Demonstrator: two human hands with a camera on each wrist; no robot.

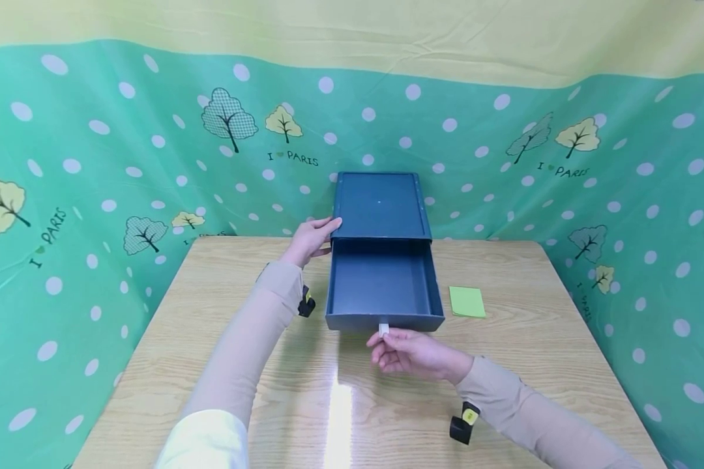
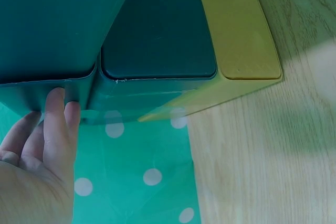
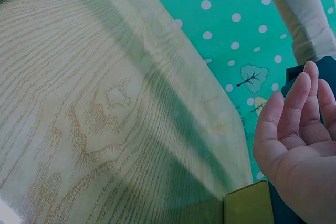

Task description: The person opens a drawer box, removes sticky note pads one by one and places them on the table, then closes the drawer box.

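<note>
A dark blue box (image 1: 381,205) stands at the back of the table with its drawer (image 1: 381,277) pulled out, the inside bare. In the left wrist view, the drawer front (image 2: 247,40) is yellow. My right hand (image 1: 419,352) pinches the small pale pull tab (image 1: 384,330) at the middle of the drawer front, thumb on top and the other fingers loosely bent below. The right wrist view shows its fingers from the palm side; the tab is hidden there. My left hand (image 1: 312,241) rests against the box's left side, its fairly straight fingers (image 2: 54,114) touching the box wall.
A pad of light green sticky notes (image 1: 467,301) lies on the wooden table (image 1: 522,404), right of the drawer. Behind the box hangs a green dotted curtain (image 1: 170,130), which also lines both sides. Black wrist straps (image 1: 462,426) hang below the sleeves.
</note>
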